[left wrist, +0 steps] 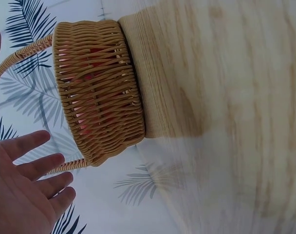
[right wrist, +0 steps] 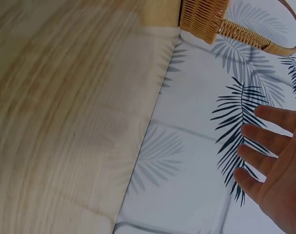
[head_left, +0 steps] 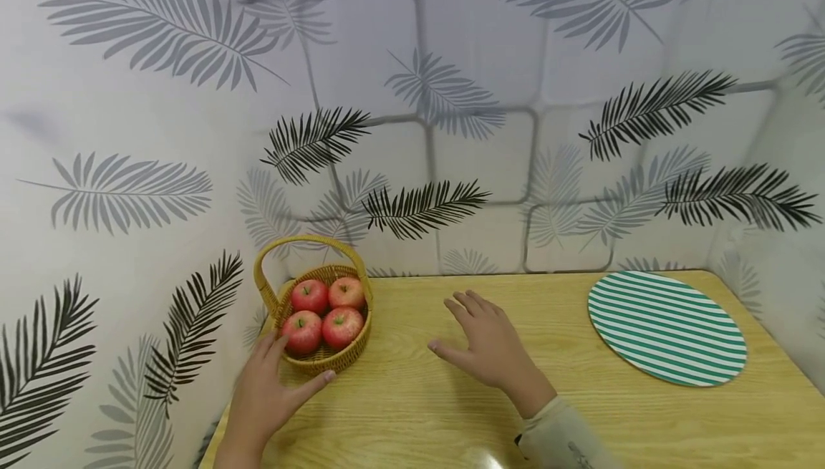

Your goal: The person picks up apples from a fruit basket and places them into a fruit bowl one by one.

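A woven wicker basket (head_left: 325, 361) with a tall arched handle stands at the left of the table, several red apples (head_left: 310, 296) inside it. My left hand (head_left: 267, 394) is spread at the basket's near left side, thumb and fingers straight and nothing held. The left wrist view shows the basket's woven side (left wrist: 99, 92), red apple skin behind the gaps, and the fingers (left wrist: 41, 165) beside it. Over the middle of the table, to the right of the basket, my right hand (head_left: 486, 347) hovers with its fingers extended, holding nothing.
An oval placemat (head_left: 667, 329) with green and white stripes lies at the right of the wooden table (head_left: 412, 419). A wall (head_left: 477, 161) with a leaf pattern rises behind the table's back edge and along its left side.
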`<state>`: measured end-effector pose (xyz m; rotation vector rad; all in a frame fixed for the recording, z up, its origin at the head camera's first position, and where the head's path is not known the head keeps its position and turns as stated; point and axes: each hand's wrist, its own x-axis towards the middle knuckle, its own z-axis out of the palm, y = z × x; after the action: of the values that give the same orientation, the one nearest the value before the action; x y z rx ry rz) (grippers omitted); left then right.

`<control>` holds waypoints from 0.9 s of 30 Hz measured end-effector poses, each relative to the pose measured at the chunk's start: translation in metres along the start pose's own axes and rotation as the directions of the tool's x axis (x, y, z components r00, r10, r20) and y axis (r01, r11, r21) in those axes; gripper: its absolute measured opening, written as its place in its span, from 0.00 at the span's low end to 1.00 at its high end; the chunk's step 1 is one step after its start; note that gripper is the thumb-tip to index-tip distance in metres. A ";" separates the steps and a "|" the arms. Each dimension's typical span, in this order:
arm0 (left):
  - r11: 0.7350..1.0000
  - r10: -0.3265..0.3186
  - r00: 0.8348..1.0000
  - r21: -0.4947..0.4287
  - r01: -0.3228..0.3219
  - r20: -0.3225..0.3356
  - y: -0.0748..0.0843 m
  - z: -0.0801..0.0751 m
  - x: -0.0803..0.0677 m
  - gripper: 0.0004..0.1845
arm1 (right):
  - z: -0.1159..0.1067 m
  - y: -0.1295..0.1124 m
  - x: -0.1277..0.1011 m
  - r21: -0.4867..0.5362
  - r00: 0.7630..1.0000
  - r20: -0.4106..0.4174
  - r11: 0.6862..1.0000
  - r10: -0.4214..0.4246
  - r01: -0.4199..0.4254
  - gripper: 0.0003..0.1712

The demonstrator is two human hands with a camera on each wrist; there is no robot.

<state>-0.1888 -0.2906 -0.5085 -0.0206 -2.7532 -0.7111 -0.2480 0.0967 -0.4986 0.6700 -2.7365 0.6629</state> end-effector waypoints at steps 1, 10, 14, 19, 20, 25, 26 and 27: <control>1.000 -0.001 1.000 -0.006 0.002 0.007 -0.001 0.000 0.001 0.64 | 0.002 -0.001 0.000 0.007 1.000 0.005 1.000 -0.004 0.004 0.51; 0.997 0.068 0.997 -0.045 -0.070 -0.043 -0.009 0.008 0.008 0.63 | 0.016 -0.012 0.006 0.054 0.997 0.058 0.998 -0.042 0.039 0.49; 0.995 0.087 0.994 -0.039 -0.090 -0.064 -0.011 0.010 0.012 0.61 | 0.022 -0.017 0.011 0.063 0.996 0.060 0.996 -0.070 0.066 0.48; 0.997 0.063 0.997 -0.046 -0.065 -0.049 -0.014 0.009 0.013 0.60 | 0.033 -0.027 0.017 0.075 0.991 0.079 0.992 -0.107 0.101 0.47; 0.997 0.060 0.997 -0.046 -0.063 -0.048 -0.016 0.009 0.013 0.60 | 0.035 -0.030 0.017 0.079 0.990 0.080 0.991 -0.116 0.110 0.46; 0.996 0.056 0.997 -0.064 -0.060 -0.055 -0.021 0.016 0.014 0.57 | 0.046 -0.041 0.019 0.094 0.981 0.095 0.983 -0.169 0.160 0.44; 0.996 0.057 0.997 -0.071 -0.060 -0.053 -0.022 0.017 0.014 0.57 | 0.047 -0.043 0.019 0.097 0.979 0.102 0.981 -0.176 0.167 0.44; 0.995 0.057 0.997 -0.079 -0.061 -0.048 -0.022 0.019 0.015 0.57 | 0.049 -0.045 0.019 0.100 0.978 0.109 0.981 -0.179 0.168 0.43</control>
<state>-0.2100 -0.3014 -0.5305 -0.1009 -2.6678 -0.7955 -0.2487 0.0308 -0.5180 0.9863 -2.7242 0.7308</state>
